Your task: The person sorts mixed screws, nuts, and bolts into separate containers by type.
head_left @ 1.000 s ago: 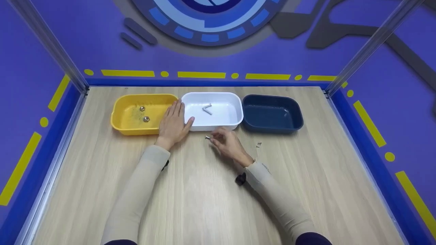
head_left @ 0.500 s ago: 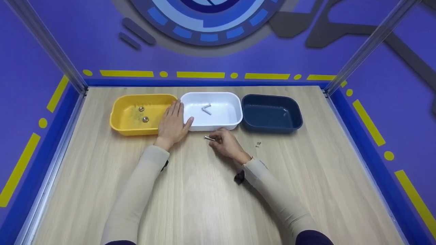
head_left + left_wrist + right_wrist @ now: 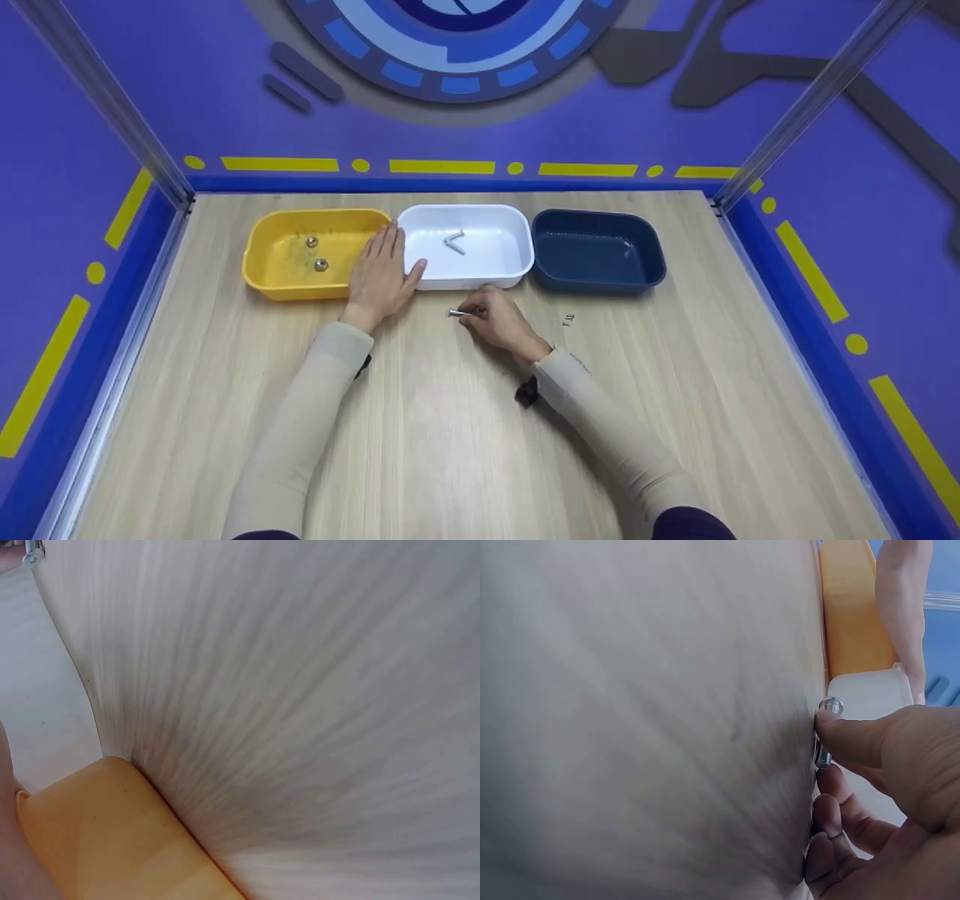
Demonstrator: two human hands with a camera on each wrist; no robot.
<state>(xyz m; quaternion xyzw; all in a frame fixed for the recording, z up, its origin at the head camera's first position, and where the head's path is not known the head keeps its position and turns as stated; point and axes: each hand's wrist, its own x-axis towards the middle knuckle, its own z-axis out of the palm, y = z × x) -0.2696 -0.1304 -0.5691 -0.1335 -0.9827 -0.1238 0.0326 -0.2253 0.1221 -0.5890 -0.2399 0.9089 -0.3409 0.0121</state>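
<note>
My right hand (image 3: 501, 321) pinches a shiny metal bolt (image 3: 825, 755) low over the table, just in front of the white bin (image 3: 480, 283). In the right wrist view the thumb lies across the bolt's shank, with the round head above and the threaded end below. My left hand (image 3: 378, 274) rests, fingers straight, over the adjoining rims of the white bin and the yellow bin (image 3: 296, 292). Two silver screws (image 3: 455, 243) lie in the white bin. The yellow bin holds two nuts (image 3: 321, 265).
A dark blue bin (image 3: 598, 286) stands at the right end of the row, close beside the white one. Several tiny screws (image 3: 568, 319) lie on the wooden table (image 3: 420, 435) in front of it. Purple panels (image 3: 480, 135) wall the table at the back and sides.
The bolt has shifted slightly toward the front in my right fingers and now lies more level, with its head pointing left. My left hand has stayed put.
</note>
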